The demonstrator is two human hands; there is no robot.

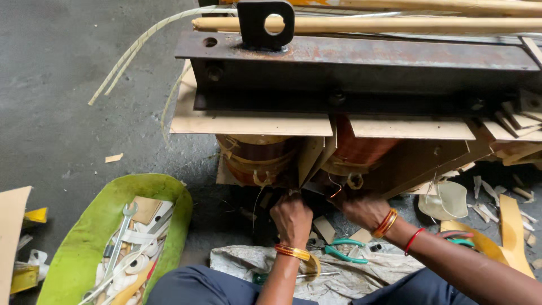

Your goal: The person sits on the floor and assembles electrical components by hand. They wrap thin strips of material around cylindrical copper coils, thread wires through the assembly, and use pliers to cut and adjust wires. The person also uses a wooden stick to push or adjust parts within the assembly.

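Observation:
My left hand (292, 219) is closed low between two copper-wound coils, pressed against the brown insulating sheets there. My right hand (364, 210) reaches in beside it, under the right coil (364, 149), fingers curled among thin copper wire ends. What either hand grips is hidden by the fingers. The left coil (251, 161) has tape loops around it. Both coils sit under a rusty steel channel frame (361, 68) with a black lifting lug (265, 22). Bangles circle both wrists.
A green tray (84, 243) at the lower left holds spanners, tape rolls and card pieces. Green-handled pliers (344, 251) lie on a white cloth (243, 262) by my knees. Paper scraps and yellow strips litter the floor at the right. Wooden rods (395, 24) lie on the frame.

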